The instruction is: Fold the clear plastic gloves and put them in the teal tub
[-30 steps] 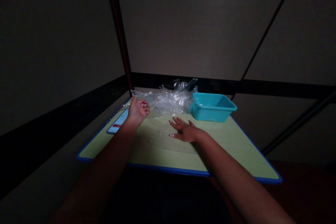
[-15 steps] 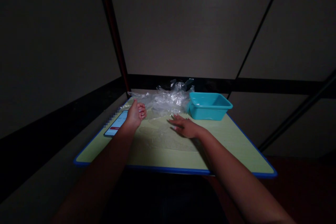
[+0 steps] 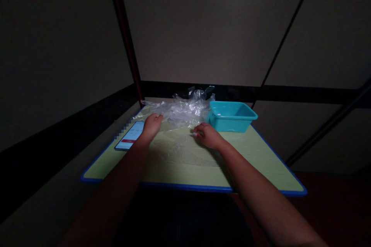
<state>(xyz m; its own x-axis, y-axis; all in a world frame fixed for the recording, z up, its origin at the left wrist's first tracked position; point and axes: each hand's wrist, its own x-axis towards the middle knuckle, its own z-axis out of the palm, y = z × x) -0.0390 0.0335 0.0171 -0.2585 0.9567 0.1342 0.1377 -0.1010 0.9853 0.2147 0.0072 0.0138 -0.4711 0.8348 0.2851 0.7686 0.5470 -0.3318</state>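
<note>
The person's right grip has fingers curled in above a flat clear plastic sheet, and the left grip has thumb and fingers drawn together near its far left; whether either pinches film cannot be told. The sheet lies on the table, its long axis apparently side to side, along the near edge. Beyond sits crumpled clear plastic, beside an upright turquoise bin; a phone slants away at left, screen up.

At the blue-edged, yellow-green table, the curled left hand and right hand are held near a flat clear plastic sheet; crumpled transparent film is heaped beside a turquoise rectangular tub.
</note>
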